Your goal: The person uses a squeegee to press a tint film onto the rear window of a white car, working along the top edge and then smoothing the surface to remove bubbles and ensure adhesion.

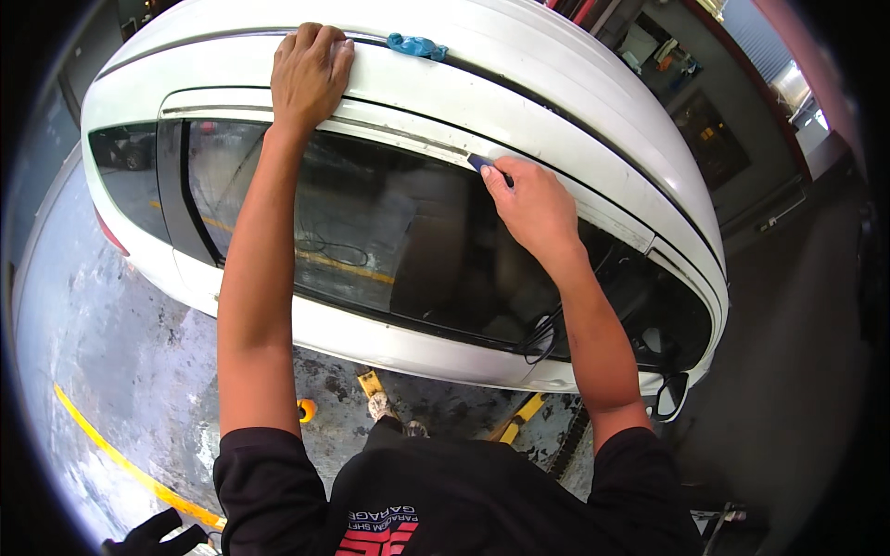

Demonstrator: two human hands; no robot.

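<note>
while the left hand [311,69] lies flat on the glossy white car roof [519,102], the right hand [533,206] pinches a small dark blue scraper [480,164] at the window trim [408,139].

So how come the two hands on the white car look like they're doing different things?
The left hand lies flat and open on the car's roof edge, holding nothing; the right hand is curled, pinching a small blue tool. The left hand sits higher, on the roof; the right hand sits lower, at the window's top trim. Both are bare and touch the car.
</note>
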